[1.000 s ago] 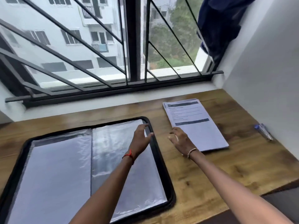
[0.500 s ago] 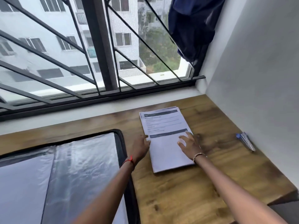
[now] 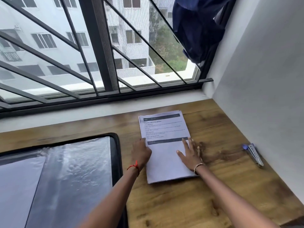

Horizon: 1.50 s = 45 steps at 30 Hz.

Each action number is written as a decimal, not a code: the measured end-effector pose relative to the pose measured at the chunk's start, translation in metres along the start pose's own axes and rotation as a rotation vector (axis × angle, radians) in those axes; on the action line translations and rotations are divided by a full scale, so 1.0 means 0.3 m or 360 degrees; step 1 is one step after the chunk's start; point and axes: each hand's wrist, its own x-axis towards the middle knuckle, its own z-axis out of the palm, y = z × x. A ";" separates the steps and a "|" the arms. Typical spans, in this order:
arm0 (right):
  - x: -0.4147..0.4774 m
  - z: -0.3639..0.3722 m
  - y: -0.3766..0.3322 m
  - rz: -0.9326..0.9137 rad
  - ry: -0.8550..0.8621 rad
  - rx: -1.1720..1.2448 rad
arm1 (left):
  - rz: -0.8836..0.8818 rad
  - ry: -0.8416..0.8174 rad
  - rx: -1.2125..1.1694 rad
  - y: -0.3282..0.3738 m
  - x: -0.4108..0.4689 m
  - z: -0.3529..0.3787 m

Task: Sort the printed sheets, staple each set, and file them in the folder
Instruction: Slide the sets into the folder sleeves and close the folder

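**Printed Stack Steadied Under Two Flat Hands, Sorting Not Yet Begun**

The right hand [image 3: 190, 155] was laid flat on the lower right part of the printed sheets [image 3: 164, 129]. Its fingers were spread and straight, and the outer ones, blurred, reached past the paper's right edge onto the desk [image 3: 181, 203]. The left hand [image 3: 141, 152] was set against the stack's left edge with its fingers extended. Nothing was seen to be pinched or clasped by either hand.

The sheets were found right of centre in the frame, lying flat on the wood as one pile. The pile was roughly squared, with a few edges fanned slightly at its upper right corner. A dark header band, several lines of small text and a second dark band across the middle were printed on the top page, and its lower half was left blank.

The opening step was judged to be in hand: the pile was being steadied or squared, with no set yet divided off. The next move was judged to call for the top pages to be lifted or slid apart, so a thumb would have to be worked under an edge.

The stapler [image 3: 254, 153] lay untouched at the right of the frame, near the wall and well apart from the paper. The folder [image 3: 117, 162] lay open at lower left, just beside the left wrist, with its glossy sleeves exposed.
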 end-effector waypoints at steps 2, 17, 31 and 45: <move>0.001 0.000 0.002 -0.0009 -0.0010 -0.0009 | 0.0081 0.0057 0.0050 0.012 -0.009 0.012; -0.014 0.008 -0.009 -0.0011 0.0061 -0.0085 | 0.0049 0.0289 -0.0549 0.012 -0.006 0.039; -0.017 -0.079 -0.093 0.0044 0.0551 0.0183 | -0.0181 -0.0288 -0.1534 -0.021 -0.035 -0.046; -0.035 -0.134 -0.571 -0.0108 -0.0374 0.1701 | -0.0123 -0.0132 -0.1786 -0.309 -0.103 -0.507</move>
